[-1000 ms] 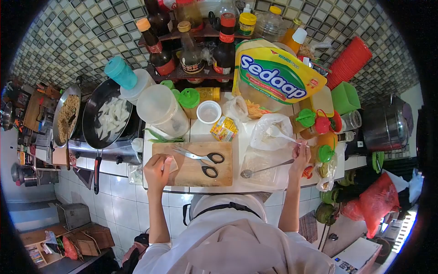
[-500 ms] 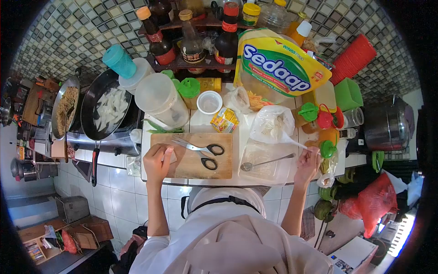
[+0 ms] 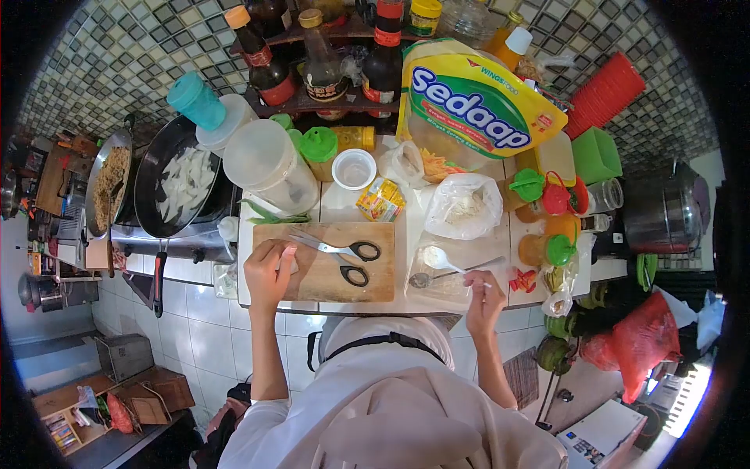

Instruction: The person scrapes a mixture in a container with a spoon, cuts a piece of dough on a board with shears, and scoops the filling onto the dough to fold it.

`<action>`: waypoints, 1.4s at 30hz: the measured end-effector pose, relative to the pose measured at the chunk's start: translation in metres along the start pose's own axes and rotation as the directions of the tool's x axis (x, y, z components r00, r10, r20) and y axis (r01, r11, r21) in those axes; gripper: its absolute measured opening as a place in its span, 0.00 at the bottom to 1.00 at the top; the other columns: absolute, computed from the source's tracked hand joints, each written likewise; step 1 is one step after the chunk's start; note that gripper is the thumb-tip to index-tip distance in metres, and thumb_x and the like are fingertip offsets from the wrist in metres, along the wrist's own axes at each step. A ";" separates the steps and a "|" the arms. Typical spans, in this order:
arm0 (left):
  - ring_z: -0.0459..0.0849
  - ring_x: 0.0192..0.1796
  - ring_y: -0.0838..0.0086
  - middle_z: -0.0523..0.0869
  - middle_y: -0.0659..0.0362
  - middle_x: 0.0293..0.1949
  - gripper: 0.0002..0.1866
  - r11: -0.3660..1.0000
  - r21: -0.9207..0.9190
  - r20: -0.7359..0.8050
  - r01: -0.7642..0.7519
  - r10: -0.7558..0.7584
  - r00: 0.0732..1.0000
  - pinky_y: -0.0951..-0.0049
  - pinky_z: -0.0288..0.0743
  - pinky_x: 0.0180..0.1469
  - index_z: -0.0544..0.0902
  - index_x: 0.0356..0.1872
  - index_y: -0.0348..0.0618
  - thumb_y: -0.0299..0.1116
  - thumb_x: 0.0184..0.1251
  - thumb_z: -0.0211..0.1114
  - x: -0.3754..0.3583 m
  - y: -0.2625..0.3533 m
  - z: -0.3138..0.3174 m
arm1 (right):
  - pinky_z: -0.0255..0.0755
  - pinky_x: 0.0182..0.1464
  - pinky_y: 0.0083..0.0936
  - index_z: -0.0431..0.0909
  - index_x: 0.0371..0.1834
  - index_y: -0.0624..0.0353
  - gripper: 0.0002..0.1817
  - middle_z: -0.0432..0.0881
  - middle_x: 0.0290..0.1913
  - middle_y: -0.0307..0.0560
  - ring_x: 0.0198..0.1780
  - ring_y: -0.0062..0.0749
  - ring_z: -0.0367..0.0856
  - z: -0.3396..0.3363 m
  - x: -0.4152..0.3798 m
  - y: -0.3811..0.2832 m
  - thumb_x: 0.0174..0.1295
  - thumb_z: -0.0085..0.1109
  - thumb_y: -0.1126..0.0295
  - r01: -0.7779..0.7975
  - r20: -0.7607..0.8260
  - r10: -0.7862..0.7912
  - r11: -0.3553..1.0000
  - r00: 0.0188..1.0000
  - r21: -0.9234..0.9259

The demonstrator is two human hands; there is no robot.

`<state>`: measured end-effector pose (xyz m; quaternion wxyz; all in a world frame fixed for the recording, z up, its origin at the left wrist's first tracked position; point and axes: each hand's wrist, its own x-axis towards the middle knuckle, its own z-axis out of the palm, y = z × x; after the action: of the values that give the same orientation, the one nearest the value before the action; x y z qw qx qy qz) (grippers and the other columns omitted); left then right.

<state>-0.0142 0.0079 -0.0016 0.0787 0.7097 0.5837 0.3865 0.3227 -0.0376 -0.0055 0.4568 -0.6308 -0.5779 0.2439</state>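
My right hand (image 3: 486,298) is closed on the handle of a white spoon (image 3: 437,256), whose bowl holds some white powder. The spoon hangs over a clear plastic tray (image 3: 469,301) where a metal spoon (image 3: 421,280) lies. Behind the tray sits an open plastic bag of white powder (image 3: 464,205). At the left edge of the wooden cutting board (image 3: 320,285), my left hand (image 3: 269,273) has its fingers curled together over a small pale item that is mostly hidden. Black-handled scissors (image 3: 354,275) lie spread on the board.
Behind the board stand a white cup (image 3: 354,169), a yellow packet (image 3: 381,199) and a large clear container (image 3: 269,168). A black pan (image 3: 166,233) with white strips is on the stove at left. Green-lidded jars (image 3: 559,249) and red chillies (image 3: 523,280) are at right.
My right hand has moved left and toward me with the white spoon, from beside the powder bag to over the tray. My left hand has hardly moved.
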 end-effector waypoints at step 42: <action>0.78 0.26 0.61 0.80 0.52 0.25 0.07 0.999 0.018 -0.014 0.030 -0.030 0.999 0.70 0.70 0.27 0.79 0.25 0.34 0.28 0.56 0.58 0.004 0.000 -0.004 | 0.60 0.30 0.14 0.72 0.27 0.64 0.14 0.70 0.26 0.37 0.27 0.18 0.66 -0.004 0.061 0.040 0.65 0.43 0.67 -0.055 -0.409 0.272 0.882 0.871 0.468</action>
<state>-0.0167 0.0094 0.0033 0.0741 0.6988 0.5984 0.3848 0.3593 0.0223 -0.0246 0.6892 -0.5979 -0.3242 0.2497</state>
